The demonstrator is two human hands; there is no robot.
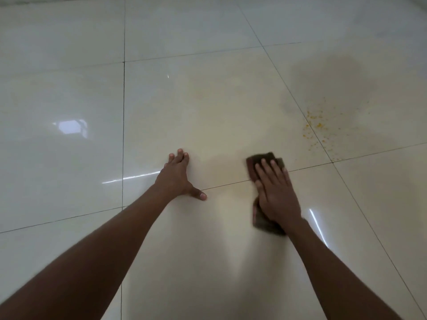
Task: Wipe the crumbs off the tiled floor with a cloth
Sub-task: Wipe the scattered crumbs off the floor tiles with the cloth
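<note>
A dark brown cloth (258, 160) lies flat on the glossy cream tiled floor (208, 107). My right hand (276, 191) presses down on it with straight, spread fingers; cloth shows beyond the fingertips and under the wrist. Yellow crumbs (317, 125) are scattered on the floor to the upper right of the cloth, around a grout line, a short way from it. My left hand (176, 175) rests flat on the floor to the left, fingers straight and thumb spread, holding nothing.
Dark grout lines cross the floor between large tiles. A dull shadowed patch (330, 77) lies beyond the crumbs. Bright reflections show on the left tiles. A wall base runs along the far top edge.
</note>
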